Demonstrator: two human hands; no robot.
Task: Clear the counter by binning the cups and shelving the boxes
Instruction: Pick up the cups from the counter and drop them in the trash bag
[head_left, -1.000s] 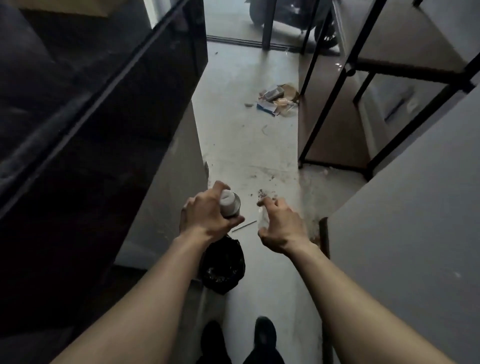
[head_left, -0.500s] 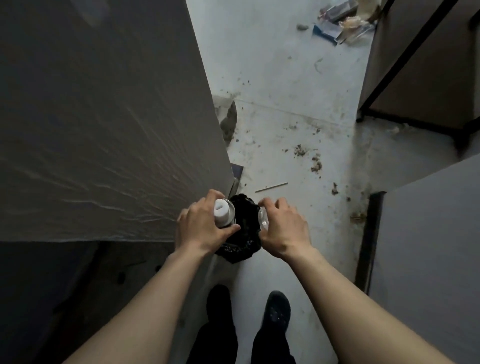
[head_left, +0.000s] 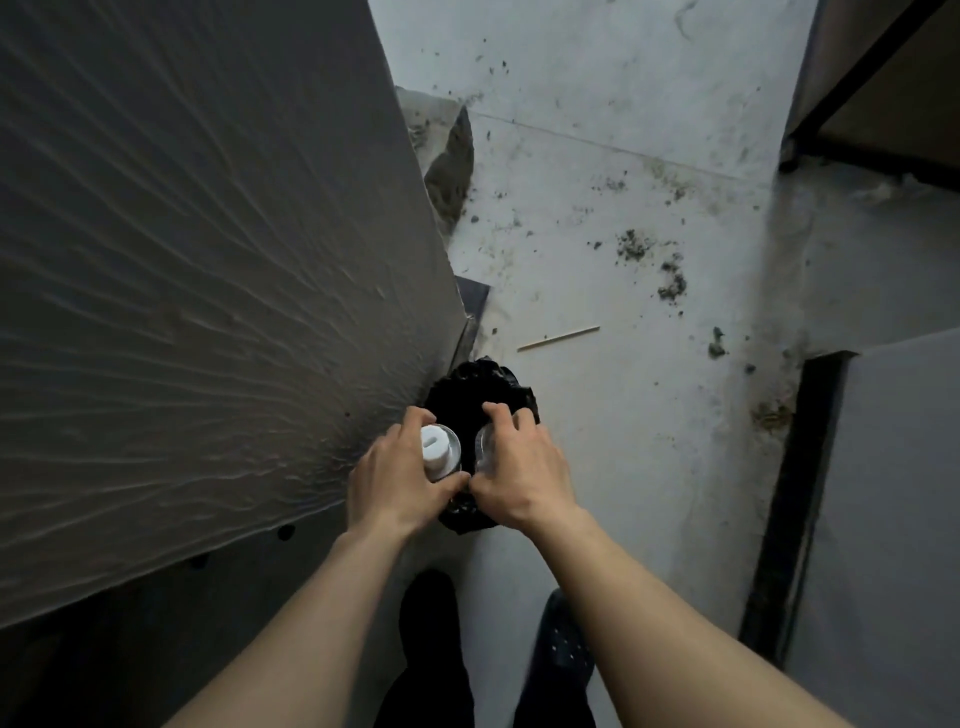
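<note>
A small bin lined with a black bag (head_left: 470, 389) stands on the floor against the grey counter side. My left hand (head_left: 397, 475) grips a clear cup (head_left: 441, 451) with something white inside it, held right over the bin's mouth. Beside it my right hand (head_left: 519, 467) is closed around a second clear plastic cup (head_left: 484, 448), also above the bin. The two hands touch at the thumbs. Most of the bin's opening is hidden under my hands.
The grey counter side panel (head_left: 208, 286) fills the left. Dirt clumps (head_left: 672, 283) and a thin stick (head_left: 558, 339) lie on the pale floor. A grey wall panel with a dark edge (head_left: 789, 493) stands right; a black shelf frame (head_left: 857, 124) is far right. My shoes (head_left: 563, 644) are below.
My view has tipped downward and I have come closer to the bin. Both hands have lowered with their cups from in front of the bin to directly over its mouth.
</note>
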